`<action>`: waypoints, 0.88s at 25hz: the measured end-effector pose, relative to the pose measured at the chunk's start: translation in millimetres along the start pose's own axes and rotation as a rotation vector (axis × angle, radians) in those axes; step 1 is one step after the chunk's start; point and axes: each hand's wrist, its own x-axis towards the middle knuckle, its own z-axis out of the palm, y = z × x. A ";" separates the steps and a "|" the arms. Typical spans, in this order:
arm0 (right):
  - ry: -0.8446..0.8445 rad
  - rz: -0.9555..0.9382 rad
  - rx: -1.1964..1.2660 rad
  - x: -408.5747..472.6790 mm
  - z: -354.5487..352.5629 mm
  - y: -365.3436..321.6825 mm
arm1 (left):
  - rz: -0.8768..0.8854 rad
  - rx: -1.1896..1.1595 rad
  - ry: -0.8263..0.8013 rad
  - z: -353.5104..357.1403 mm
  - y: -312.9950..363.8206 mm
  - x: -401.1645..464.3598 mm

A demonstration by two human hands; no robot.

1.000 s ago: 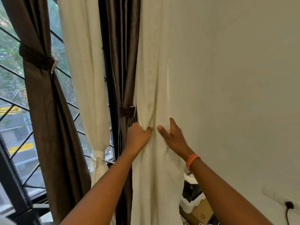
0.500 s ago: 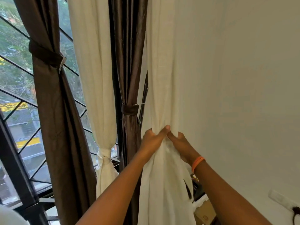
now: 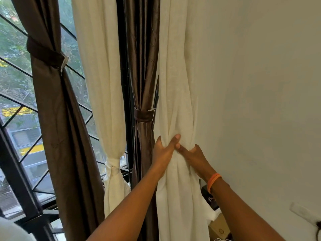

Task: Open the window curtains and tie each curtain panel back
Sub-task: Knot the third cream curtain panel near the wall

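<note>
Plain pale wall (image 3: 260,84) fills the right half; window (image 3: 15,84) w/ black frame and diagonal bars fills the left, trees and a building w/ yellow strips seen through the glass. White socket strip (image 3: 303,212) is fixed low on the wall at right, a dark cable beside it. Cardboard box (image 3: 219,226) and a dark item are seen low down, btwn wall and curtain, partly hidden.

Four panels are hung across the view. Left brown panel (image 3: 57,136) is cinched high up by a brown band (image 3: 46,53). Left cream panel (image 3: 100,75) is knotted low (image 3: 112,165). Mid brown panel (image 3: 142,58) is held by a band (image 3: 144,115) at mid height. Right cream panel (image 3: 175,75), just beside the wall, is gathered into a bunch at mid height.

Left hand (image 3: 163,152) is wrapped round the bunch from the left, thumb laid across the front, fingers hidden behind the cloth. Right hand (image 3: 192,156) is closed on the same bunch from the right, fingers curled into the folds, thumb tip touching the left thumb. Orange bands (image 3: 213,180) are worn on the right wrist. Below the grip, the cloth hangs in loose folds.
</note>
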 end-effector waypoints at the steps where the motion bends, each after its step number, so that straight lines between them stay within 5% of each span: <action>1: 0.021 -0.023 -0.030 -0.2 -1.5 0.8 | -0.008 -0.003 -0.013 -1.4 -0.9 0.3; 9: -0.213 -0.051 -0.240 -7.9 8.4 16.7 | -0.149 -0.020 -0.132 10.1 0.7 2.0; 14: -0.302 -0.058 -0.532 -8.7 -15.1 8.0 | -0.171 0.217 -0.090 1.9 3.8 7.1; 22: -0.510 0.195 -0.657 -5.5 -61.5 62.4 | -0.225 0.151 -0.289 -9.3 7.2 -1.5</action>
